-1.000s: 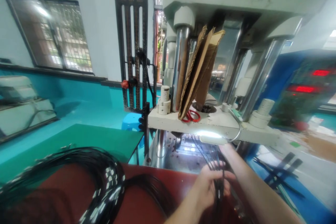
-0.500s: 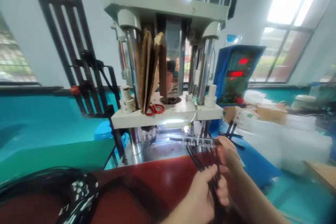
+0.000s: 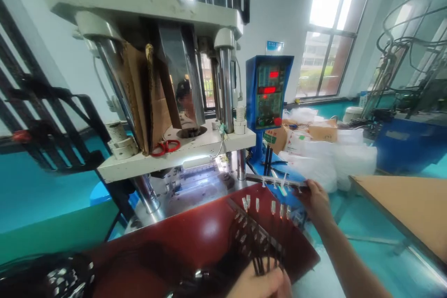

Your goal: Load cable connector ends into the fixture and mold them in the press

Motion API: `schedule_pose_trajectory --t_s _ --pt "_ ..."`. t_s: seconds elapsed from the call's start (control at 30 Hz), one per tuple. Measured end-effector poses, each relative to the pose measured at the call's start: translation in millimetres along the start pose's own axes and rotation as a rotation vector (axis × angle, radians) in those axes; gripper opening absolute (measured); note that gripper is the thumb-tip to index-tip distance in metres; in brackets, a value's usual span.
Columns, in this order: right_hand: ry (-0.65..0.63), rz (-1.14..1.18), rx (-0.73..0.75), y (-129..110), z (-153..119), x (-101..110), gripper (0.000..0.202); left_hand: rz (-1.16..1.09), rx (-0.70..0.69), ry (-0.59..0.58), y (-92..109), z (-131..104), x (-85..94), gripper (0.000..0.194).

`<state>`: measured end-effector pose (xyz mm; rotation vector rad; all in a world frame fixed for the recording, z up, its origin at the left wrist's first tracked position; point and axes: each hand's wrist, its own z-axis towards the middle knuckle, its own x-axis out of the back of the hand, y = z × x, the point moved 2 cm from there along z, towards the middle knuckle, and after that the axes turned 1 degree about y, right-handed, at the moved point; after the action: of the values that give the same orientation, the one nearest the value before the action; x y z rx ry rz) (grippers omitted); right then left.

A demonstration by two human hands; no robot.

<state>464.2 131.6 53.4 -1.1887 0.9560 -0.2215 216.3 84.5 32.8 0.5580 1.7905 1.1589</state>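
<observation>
On red worktop [image 3: 195,237], left hand [image 3: 260,285] clenching one cable bundle [image 3: 260,247], right hand [image 3: 316,198] gripping one moulded strip [image 3: 275,180].

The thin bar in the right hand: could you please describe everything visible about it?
The thin grey bar looks like metal, long and narrow, with small pale prongs hanging along its underside. It lies nearly level, pointing left toward the machine's lit base. The right hand has a grip on its right end; nothing else visibly touches it.
</observation>
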Motion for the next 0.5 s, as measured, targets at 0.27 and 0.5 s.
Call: schedule_pose_trajectory --t_s 0.27,0.5 --pt "-0.029 -0.204 -0.15 32.7 -40.9 29.0 0.036 -0.221 -0.2 0.245 16.3 -3.3 -0.2 0.04" --pt "-0.345 -0.954 0.169 32.6 -37.9 45.3 0.021 -0.31 -0.818 0.664 87.4 -35.3 17.3 0.027"
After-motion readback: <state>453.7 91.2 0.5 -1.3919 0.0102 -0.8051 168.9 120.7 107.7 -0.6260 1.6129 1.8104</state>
